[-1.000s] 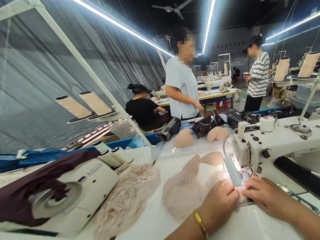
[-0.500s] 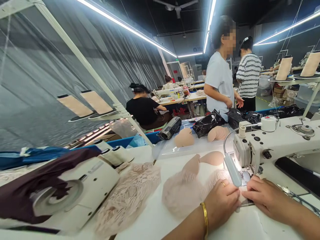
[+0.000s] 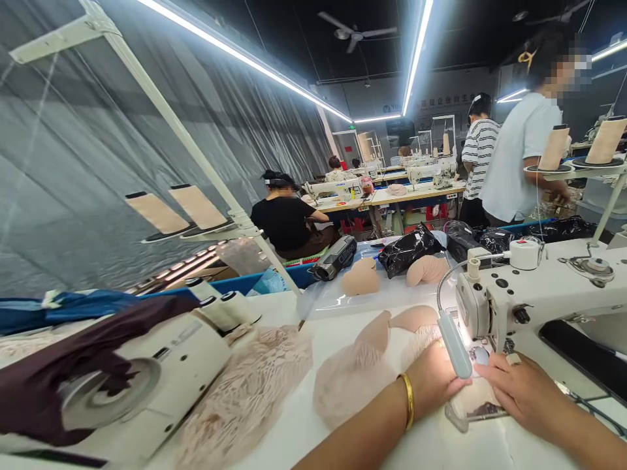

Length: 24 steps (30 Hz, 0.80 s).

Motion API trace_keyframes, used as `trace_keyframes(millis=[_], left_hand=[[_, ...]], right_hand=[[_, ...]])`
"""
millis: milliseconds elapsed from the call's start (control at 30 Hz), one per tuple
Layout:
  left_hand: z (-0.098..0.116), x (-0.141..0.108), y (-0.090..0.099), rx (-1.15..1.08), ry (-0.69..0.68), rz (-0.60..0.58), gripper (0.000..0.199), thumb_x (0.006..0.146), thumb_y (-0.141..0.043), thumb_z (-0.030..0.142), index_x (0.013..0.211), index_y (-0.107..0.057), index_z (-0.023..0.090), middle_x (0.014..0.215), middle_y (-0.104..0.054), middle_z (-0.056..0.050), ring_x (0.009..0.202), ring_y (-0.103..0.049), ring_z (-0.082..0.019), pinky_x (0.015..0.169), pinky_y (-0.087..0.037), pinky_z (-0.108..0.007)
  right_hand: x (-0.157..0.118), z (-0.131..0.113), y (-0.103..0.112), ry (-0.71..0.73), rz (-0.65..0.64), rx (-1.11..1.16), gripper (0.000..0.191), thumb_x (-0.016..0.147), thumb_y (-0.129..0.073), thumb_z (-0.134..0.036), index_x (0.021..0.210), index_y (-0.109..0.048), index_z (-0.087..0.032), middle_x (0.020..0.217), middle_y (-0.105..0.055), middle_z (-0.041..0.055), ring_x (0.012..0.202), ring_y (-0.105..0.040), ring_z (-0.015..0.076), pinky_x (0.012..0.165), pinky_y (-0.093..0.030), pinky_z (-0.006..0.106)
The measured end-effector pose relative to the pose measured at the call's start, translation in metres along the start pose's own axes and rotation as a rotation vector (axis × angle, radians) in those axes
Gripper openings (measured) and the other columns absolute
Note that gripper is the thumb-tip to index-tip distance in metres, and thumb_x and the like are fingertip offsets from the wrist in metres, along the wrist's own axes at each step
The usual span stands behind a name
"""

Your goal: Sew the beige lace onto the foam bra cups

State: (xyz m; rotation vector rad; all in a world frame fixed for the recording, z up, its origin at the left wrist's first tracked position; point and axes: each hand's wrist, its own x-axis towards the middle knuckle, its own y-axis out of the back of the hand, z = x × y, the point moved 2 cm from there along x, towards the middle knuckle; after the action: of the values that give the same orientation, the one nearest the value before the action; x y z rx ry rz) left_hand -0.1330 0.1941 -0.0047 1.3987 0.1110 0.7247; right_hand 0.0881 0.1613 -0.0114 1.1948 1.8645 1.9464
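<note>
At the white sewing machine (image 3: 531, 284), my left hand (image 3: 434, 372) rests left of the needle area with fingers curled on a beige lace piece (image 3: 418, 343). The small lamp (image 3: 454, 346) hides part of those fingers. My right hand (image 3: 526, 391) is at the right of the needle, fingers bent and fingertips close together beside the round metal part under the machine head. Whatever those fingertips hold is too small to make out. A lit plate (image 3: 475, 398) shows between my hands. Left of them lie beige cup pieces with lace (image 3: 360, 372).
A heap of beige lace (image 3: 255, 382) lies left, beside a second machine (image 3: 161, 385) with dark cloth (image 3: 98, 346) on it. Behind stand stacked beige pads (image 3: 361, 277) and black plastic packages (image 3: 409, 248). Scissors (image 3: 588, 401) lie right. People are beyond the table.
My hands have moved apart, uncovering the plate between them. My left hand has shifted slightly left. The person in the light shirt has moved right, and the view has turned slightly.
</note>
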Motion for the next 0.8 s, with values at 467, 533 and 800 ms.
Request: trace_keyframes(millis=[467,533,800], left_hand=[[-0.005,0.005,0.004,0.004,-0.035,0.049,0.018,0.107,-0.057,0.025,0.096,-0.070,0.019,0.109,-0.078,-0.006,0.106,-0.071,-0.022,0.104,-0.053,-0.036],[-0.008,0.006,0.005,0.017,-0.034,0.046,0.014,0.103,-0.060,0.024,0.095,-0.070,0.019,0.108,-0.077,-0.007,0.106,-0.070,-0.024,0.105,-0.052,-0.038],[-0.010,0.010,0.005,0.059,0.045,0.024,0.009,0.097,-0.060,0.023,0.095,-0.067,0.018,0.111,-0.072,-0.013,0.108,-0.064,-0.031,0.101,-0.048,-0.046]], right_hand=[[-0.006,-0.001,-0.006,-0.020,-0.039,-0.047,0.039,0.096,-0.039,-0.005,0.116,-0.068,-0.022,0.097,-0.070,0.0076,0.071,-0.063,0.0245,0.061,-0.043,0.035],[-0.005,0.000,-0.007,-0.024,-0.035,-0.038,0.039,0.098,-0.039,-0.006,0.119,-0.067,-0.023,0.097,-0.069,0.0075,0.072,-0.065,0.0247,0.061,-0.044,0.035],[-0.010,0.007,-0.015,-0.047,0.006,0.026,0.037,0.105,-0.038,-0.015,0.124,-0.068,-0.025,0.098,-0.071,0.0084,0.074,-0.068,0.0251,0.062,-0.049,0.036]])
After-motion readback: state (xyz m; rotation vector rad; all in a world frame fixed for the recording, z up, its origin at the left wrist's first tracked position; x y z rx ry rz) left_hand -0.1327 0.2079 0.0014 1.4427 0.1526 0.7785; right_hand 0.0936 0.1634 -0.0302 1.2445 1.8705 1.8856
